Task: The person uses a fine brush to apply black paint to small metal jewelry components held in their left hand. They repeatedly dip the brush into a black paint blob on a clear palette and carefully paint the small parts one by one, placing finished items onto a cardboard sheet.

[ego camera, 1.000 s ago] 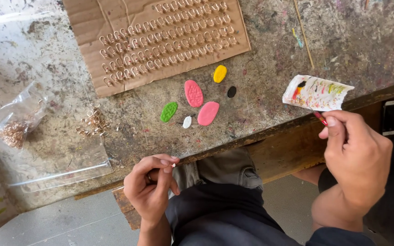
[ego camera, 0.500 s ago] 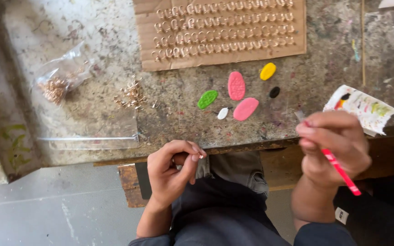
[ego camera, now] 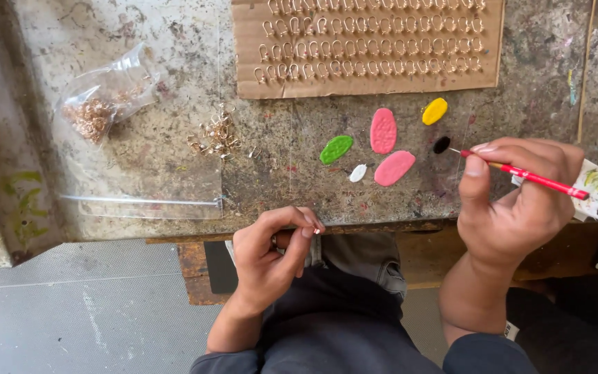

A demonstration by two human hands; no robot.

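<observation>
Item — work table (ego camera: pixel 140 173), seen from above, stained and paint-flecked.

Right hand (ego camera: pixel 513 201): a thin red paintbrush (ego camera: pixel 527 176) is being held, the grip clamped on its shaft between thumb and fingers. The bristle tip is being pointed at the black paint blob (ego camera: pixel 441 145), touching it or just short of it; which cannot be told. Half a second ago the brush was being held down at the table edge, tip away from the paints; it is now being brought up over the palette, so paint is judged as being loaded.

Left hand (ego camera: pixel 271 253): the fingers are being kept together below the table edge, pinched on something small that is largely hidden — possibly one of the metal pieces. Its position is little changed from the earlier frames.

Paints, laid directly on the table: green blob (ego camera: pixel 336 149), two pink blobs (ego camera: pixel 383 130) and (ego camera: pixel 394 168), yellow blob (ego camera: pixel 435 111), small white blob (ego camera: pixel 358 173).

Other stock: a cardboard sheet (ego camera: pixel 257 41) carrying rows of small gold-coloured rings; a loose heap of metal pieces (ego camera: pixel 214 136); a clear plastic bag (ego camera: pixel 102 104) holding more of them; a printed paper scrap (ego camera: pixel 593 187) being partly covered by the right hand.
</observation>
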